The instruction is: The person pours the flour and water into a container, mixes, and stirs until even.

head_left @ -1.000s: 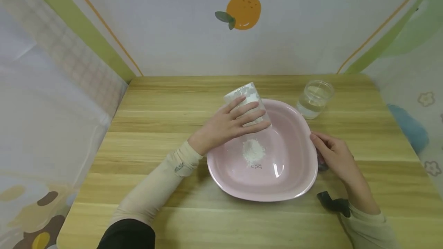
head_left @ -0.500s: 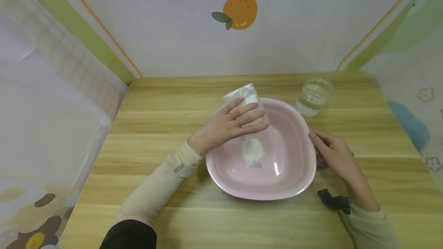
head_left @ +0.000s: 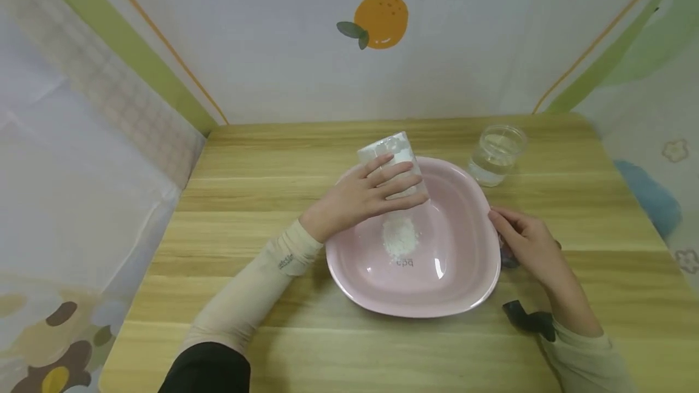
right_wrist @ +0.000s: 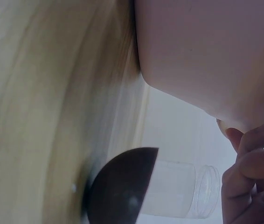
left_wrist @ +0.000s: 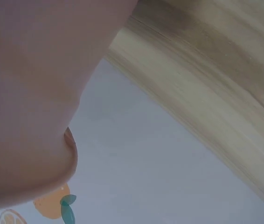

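Note:
In the head view my left hand (head_left: 357, 202) grips a clear plastic container (head_left: 390, 150) with white powder clinging inside. The container is tipped over the pink basin (head_left: 453, 290), its mouth angled down toward the inside. A small heap of white powder (head_left: 400, 237) lies on the basin's floor. My right hand (head_left: 530, 241) pinches the basin's right rim between thumb and fingers. From the right wrist view, the curled fingers (right_wrist: 253, 172) show at the rim, beside the basin's outer wall (right_wrist: 202, 56). The left wrist view holds only the basin's outside (left_wrist: 34, 93); the left hand is hidden there.
A clear jar of water-like liquid (head_left: 494, 159) stands behind the basin on the right. Under my right hand sits a dark, rounded thing (right_wrist: 120, 186), partly hidden in the head view. A dark strap (head_left: 526, 320) is at the right wrist. The wooden table (head_left: 246, 168) meets a printed backdrop.
Both hands, the tipped container and the basin keep nearly the same places. The powder heap looks about the same; the head view has shifted slightly.

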Motion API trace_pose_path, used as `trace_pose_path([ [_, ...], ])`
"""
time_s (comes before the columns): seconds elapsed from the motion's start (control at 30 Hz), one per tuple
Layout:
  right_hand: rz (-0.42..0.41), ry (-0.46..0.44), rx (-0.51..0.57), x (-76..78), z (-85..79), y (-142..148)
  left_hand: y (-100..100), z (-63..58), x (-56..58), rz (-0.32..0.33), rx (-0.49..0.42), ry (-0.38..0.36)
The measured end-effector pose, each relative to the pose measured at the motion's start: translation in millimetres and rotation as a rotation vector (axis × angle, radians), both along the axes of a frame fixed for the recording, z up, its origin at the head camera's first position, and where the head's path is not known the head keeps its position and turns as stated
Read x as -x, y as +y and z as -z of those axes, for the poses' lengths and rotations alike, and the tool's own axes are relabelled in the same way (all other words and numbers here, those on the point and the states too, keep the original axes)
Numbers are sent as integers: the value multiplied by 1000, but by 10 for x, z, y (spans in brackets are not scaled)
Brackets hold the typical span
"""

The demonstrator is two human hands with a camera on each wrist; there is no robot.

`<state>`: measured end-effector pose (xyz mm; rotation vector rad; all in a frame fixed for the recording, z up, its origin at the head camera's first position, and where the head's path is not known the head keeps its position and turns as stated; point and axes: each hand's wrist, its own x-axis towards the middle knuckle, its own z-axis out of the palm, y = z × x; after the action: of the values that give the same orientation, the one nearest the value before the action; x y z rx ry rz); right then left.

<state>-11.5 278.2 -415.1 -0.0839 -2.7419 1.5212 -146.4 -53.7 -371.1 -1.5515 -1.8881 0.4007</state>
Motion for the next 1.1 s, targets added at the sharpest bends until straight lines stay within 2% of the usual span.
trace_pose_path([
  [0.13,-11,0,-7,-1,-2,-7,-5,7,-9,7,-31,-20],
  [0.3,-10,10,-5,15,-24,-10,-7,16,-5,4,-44,17],
  [0.47,-12,12,2,28,-37,-6,-10,47,-12,17,0,70],
  [0.6,-10,13,-1,27,-38,-8,5,40,-5,29,-21,19],
  [0.77,-9,13,7,13,-25,-11,56,44,47,91,-180,-182],
  [0.87,-11,6,13,7,-8,-15,77,52,78,137,-304,-351],
  [0.97,-5,-2,8,5,2,-18,92,41,97,144,-395,-516],
  [1.1,7,-11,15,-4,11,-15,91,25,101,117,-454,-742],
])
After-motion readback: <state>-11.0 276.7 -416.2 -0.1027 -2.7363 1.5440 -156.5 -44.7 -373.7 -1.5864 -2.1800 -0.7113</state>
